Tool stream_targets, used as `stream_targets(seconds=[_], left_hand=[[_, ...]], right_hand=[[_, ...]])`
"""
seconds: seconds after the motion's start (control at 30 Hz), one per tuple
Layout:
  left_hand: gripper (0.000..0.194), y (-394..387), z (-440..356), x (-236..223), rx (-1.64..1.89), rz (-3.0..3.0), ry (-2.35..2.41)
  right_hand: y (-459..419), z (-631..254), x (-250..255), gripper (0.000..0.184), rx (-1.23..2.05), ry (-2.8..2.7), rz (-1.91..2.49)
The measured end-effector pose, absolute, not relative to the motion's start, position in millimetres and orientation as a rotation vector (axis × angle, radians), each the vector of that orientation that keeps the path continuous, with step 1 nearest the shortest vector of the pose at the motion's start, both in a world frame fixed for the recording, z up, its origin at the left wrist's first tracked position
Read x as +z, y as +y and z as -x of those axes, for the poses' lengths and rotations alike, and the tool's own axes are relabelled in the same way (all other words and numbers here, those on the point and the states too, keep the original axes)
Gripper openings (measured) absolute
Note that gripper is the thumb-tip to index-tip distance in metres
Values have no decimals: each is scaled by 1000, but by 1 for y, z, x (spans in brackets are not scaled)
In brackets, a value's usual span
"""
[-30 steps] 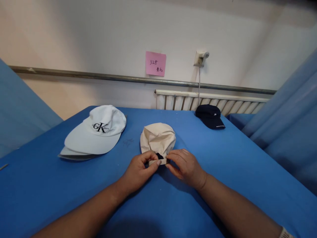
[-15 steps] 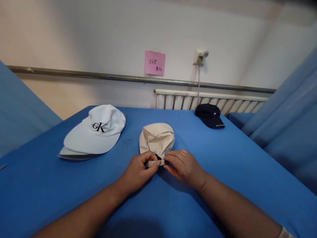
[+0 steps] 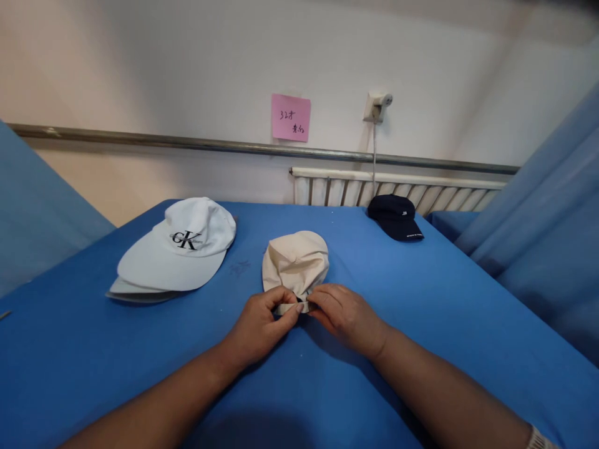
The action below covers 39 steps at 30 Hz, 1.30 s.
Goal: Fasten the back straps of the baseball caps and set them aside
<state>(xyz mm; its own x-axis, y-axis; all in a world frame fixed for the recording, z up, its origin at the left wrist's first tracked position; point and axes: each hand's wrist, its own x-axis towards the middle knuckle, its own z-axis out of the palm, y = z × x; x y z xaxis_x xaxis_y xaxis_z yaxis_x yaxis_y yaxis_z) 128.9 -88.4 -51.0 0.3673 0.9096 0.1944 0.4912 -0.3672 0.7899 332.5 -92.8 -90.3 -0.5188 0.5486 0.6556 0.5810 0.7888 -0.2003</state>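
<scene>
A beige cap (image 3: 294, 262) lies crumpled on the blue table (image 3: 327, 386), its back facing me. My left hand (image 3: 262, 324) pinches the cap's beige back strap (image 3: 291, 308) from the left. My right hand (image 3: 346, 315) pinches the same strap from the right, fingertips meeting the left hand's. Both hands rest on the cloth just in front of the cap.
A stack of white caps with a black "CK" logo (image 3: 180, 249) sits at the left. A dark navy cap (image 3: 395, 217) lies at the far right edge. Behind the table stand a radiator (image 3: 397, 193), a metal rail and a pink note (image 3: 291, 117) on the wall.
My two hands have drawn closer together on the strap, closing the dark gap at the cap's back. The view has shifted slightly.
</scene>
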Motion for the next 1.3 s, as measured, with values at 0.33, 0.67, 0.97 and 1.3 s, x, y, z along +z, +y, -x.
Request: stream_targets(seconds=[0.33,0.67,0.97,1.3], left_hand=[[20,-86,-127,-53,809,-2047,1219],[22,-89,-129,-50,798,-2175,1233],[20,-90,-128,-51,812,-2192,1276],[19,-88,-128,-56,792,-2208,1249]], right_hand=[[-93,-334,-92,14,-85,-2208,825],[-94,-333,-88,20,-189,-2203,818],[-95,-332,-88,13,-160,-2185,783],[-94,-332,-90,13,-131,-2181,791]])
